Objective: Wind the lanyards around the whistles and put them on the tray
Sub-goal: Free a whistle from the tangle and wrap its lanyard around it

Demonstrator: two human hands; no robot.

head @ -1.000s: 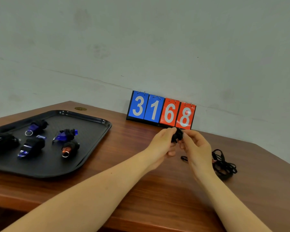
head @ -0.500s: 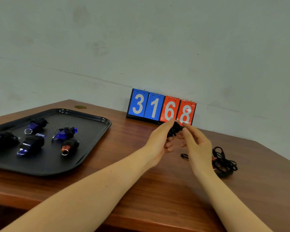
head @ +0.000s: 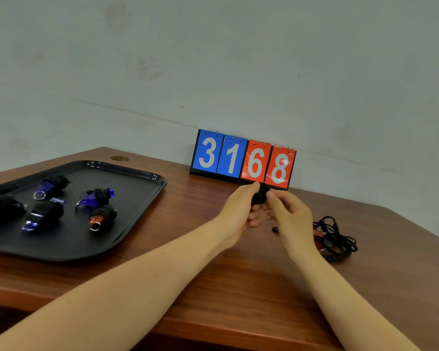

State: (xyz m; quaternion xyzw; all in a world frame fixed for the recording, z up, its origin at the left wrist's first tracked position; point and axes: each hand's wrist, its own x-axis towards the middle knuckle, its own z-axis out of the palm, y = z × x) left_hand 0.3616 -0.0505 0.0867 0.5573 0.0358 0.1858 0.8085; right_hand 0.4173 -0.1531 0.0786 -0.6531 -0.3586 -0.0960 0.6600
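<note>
- Your two forearms reach in from the near edge over the wooden surface (head: pixel 213 300) and meet above its middle.
- Your left hand (head: pixel 238 211) and right hand (head: pixel 289 219) come together with fingertips pinched on a small black bundle (head: pixel 260 196), a whistle wound in its lanyard, held up off the surface between them. Both hands are closed on it; the whistle body itself is too hidden by cord and fingers to make out.
- Just right of your right hand, a loose tangle of black lanyard (head: pixel 335 239) lies on the surface with a bit of red showing inside it.
- To your left sits the black tray (head: pixel 142 198), holding five wound whistles: an orange one (head: pixel 100 217) nearest its right side, a blue one (head: pixel 95 197) behind that, another blue one (head: pixel 42 215) toward the front, a third blue one (head: pixel 51 186) farther back, and a dark bundle (head: pixel 3 207) at the left edge of view.
- Beyond your hands, a flip scoreboard (head: pixel 242 159) stands against the wall, showing 3 and 1 on blue, 6 and 8 on red.
</note>
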